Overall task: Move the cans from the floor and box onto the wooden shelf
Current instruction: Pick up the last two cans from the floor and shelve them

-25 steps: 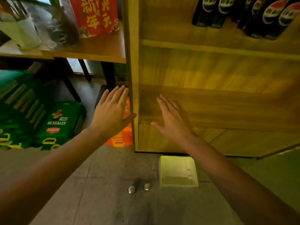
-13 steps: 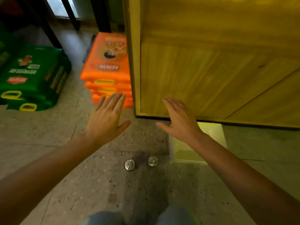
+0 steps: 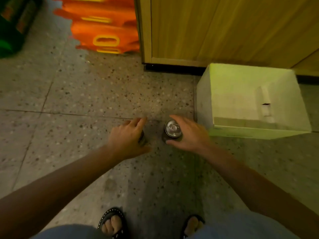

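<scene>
Head view: two upright cans on the floor (image 3: pixel 69 135), right hand (image 3: pixel 188 133) half-curled at 3 o'clock of the right can (image 3: pixel 172 129), left hand (image 3: pixel 127 137) spread over the left can (image 3: pixel 141 138), neither gripped.

A dim, yellow-green cast is seen throughout. The left hand (image 3: pixel 128 135) is smeared by motion blur; beyond its fingertips, wide-angle bending is shown along the shelf (image 3: pixel 224 28) edges.
</scene>
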`<state>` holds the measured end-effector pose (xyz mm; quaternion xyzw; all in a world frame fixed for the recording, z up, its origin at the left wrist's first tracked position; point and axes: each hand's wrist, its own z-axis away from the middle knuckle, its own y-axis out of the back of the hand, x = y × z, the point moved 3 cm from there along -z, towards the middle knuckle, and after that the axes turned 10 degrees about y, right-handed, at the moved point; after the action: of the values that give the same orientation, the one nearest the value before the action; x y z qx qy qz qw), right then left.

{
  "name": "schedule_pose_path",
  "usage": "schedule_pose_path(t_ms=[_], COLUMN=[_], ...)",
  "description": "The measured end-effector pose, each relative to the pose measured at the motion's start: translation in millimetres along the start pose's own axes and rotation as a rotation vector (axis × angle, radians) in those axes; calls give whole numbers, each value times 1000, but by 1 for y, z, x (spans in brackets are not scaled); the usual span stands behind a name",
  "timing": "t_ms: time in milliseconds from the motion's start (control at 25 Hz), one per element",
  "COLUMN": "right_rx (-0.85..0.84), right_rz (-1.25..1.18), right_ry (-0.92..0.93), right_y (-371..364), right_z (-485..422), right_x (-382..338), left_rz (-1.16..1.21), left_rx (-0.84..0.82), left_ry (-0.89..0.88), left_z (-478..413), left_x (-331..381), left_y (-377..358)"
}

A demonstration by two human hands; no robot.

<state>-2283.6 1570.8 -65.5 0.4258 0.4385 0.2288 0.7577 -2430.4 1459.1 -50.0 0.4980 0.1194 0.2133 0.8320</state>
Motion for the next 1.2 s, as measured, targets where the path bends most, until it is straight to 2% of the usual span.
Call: schedule_pose_path(t_ms=[120,200,320,440,760,880,1000,1200], right_rx=[88,126,190,280,439,531,614,739], right_rz=[-85,-102,-147,-163,-180,-191,-277,-384], right_ry=[4,6,4,-19,-10,4,13,51], right_y=[-9,-3,44,142,484,606,704,818], right_z=[-3,-3,7,32,110,140,167,203], right_x=[4,2,-14,-53,-207,-262,-306,-351], left_rz=[-5,50,114,156,342,586,858,1180], left_rx=[83,76,64,144,326,324,336,354], left_ry=[-41,-44,-59,-104,-255,-290,-351,-429], left_z=[-3,-8,-1,35,185,237,278,322], left_x=[-7,-9,-2,10,32,34,35,48], left_y=[-12,-6,40,144,511,633,725,828])
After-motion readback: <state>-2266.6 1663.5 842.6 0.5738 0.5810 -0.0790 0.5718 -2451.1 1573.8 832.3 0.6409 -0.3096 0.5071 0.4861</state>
